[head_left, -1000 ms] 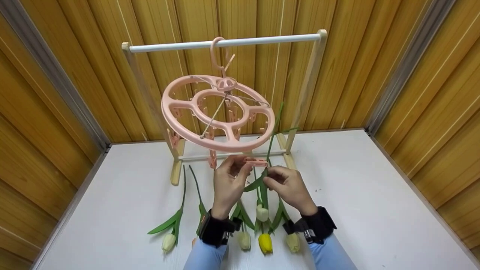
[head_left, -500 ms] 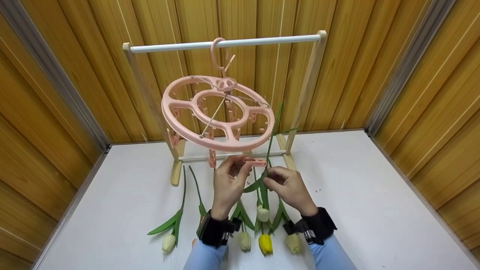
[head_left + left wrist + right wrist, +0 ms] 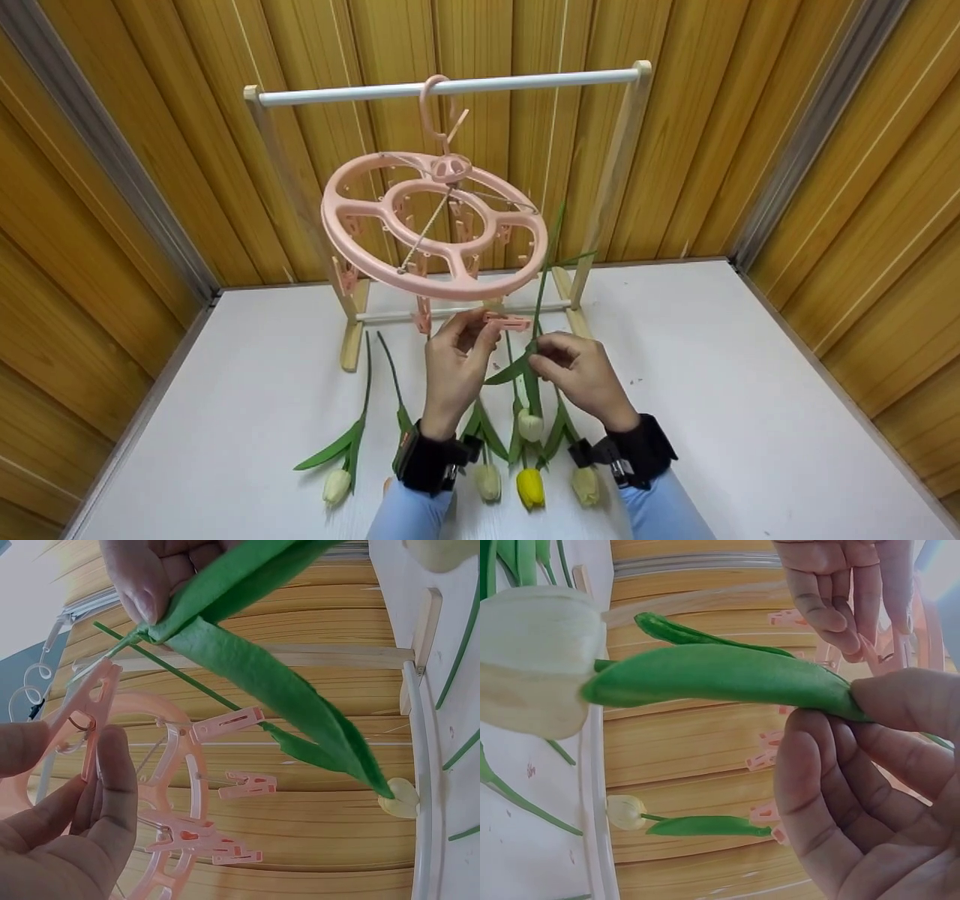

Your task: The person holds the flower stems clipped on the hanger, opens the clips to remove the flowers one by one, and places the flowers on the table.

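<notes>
My left hand (image 3: 456,367) pinches a pink clothespin (image 3: 510,323) below the front rim of a round pink drying hanger (image 3: 465,289). In the left wrist view, thumb and fingers squeeze the tail of this clothespin (image 3: 96,701). My right hand (image 3: 581,371) pinches a white artificial tulip (image 3: 530,425) where its leaves join the stem. The flower points down and the stem rises past the clothespin's tip. Whether the tip touches the stem is unclear. Another white tulip (image 3: 626,811) hangs from a clip, flower down, in the right wrist view.
The hanger hooks over the white bar (image 3: 540,80) of a wooden rack. More clips dangle beneath it. White tulips (image 3: 337,486) and a yellow tulip (image 3: 530,489) lie on the white table (image 3: 750,420). Wood-patterned walls (image 3: 847,187) enclose the table.
The clothespin in my left hand has shifted slightly left, away from the stem. My right hand and its tulip have edged right. The hanger has swayed slightly left.
</notes>
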`<state>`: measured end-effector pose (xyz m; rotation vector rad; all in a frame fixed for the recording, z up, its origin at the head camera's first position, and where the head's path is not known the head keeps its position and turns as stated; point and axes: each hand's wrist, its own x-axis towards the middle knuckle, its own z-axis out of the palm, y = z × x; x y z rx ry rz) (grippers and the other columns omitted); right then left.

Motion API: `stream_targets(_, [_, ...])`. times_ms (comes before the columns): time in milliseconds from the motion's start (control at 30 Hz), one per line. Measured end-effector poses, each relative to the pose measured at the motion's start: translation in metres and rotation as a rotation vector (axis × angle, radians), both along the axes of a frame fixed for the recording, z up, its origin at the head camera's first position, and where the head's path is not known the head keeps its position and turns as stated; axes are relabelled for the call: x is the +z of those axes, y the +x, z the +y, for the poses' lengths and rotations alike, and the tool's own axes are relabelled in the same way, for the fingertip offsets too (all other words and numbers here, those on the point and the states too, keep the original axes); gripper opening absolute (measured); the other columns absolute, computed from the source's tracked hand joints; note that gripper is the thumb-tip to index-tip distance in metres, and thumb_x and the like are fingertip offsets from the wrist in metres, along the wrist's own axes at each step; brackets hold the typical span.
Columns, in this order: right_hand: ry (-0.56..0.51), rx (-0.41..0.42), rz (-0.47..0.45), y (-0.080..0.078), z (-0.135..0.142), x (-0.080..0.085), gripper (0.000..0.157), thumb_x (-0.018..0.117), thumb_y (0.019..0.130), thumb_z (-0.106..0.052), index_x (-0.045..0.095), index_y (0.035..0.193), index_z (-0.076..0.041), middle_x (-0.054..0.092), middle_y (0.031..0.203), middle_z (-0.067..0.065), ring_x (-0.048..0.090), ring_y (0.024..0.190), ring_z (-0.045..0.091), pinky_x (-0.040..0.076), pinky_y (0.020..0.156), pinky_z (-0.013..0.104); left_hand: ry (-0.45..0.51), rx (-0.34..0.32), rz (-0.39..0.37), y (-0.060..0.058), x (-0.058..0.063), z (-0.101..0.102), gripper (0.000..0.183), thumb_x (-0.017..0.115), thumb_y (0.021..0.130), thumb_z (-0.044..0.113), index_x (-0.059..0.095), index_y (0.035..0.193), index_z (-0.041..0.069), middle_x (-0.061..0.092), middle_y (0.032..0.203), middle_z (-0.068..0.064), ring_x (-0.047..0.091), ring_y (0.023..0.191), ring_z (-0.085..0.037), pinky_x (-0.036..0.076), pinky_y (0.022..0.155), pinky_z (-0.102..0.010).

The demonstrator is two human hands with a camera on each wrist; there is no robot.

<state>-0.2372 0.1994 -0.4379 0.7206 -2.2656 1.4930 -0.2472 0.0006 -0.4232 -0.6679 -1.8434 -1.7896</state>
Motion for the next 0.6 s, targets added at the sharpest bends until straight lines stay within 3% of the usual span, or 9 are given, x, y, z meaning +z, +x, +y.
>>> stream_targets(133, [0.024,-0.022,0.019,0.000,0.002,0.001,0.008,0.072,0.095,-0.002,0.075,0.101,-0.004,0.073,0.086,0.006,0.064,0.070,0.010,0.052,0.065,0.023,0.006,0.017,-0.005,0.000,0.000,0.000,0.023,0.067,0.099,0.004,0.070,0.120,-0.006,0.074,0.102,-0.016,0.068,0.079,-0.012,0.056,0.072,-0.024])
stream_targets(400, [0.045,-0.040,0.025,0.002,0.007,0.005,0.008,0.072,0.095,-0.002,0.076,0.102,-0.005,0.073,0.088,0.004,0.063,0.073,0.008,0.051,0.067,0.022,-0.001,0.046,0.015,-0.001,-0.003,0.001,0.027,0.069,0.098,0.005,0.070,0.123,-0.004,0.076,0.106,-0.014,0.073,0.086,-0.026,0.055,0.074,-0.025])
stream_targets(600, [0.027,-0.039,0.023,0.003,0.011,0.007,0.009,0.072,0.095,-0.001,0.076,0.102,-0.004,0.073,0.088,0.005,0.063,0.073,0.007,0.051,0.067,0.021,0.009,0.054,0.033,-0.002,-0.004,0.001,0.031,0.071,0.097,0.005,0.069,0.127,-0.003,0.075,0.107,-0.014,0.072,0.085,-0.026,0.055,0.073,-0.026])
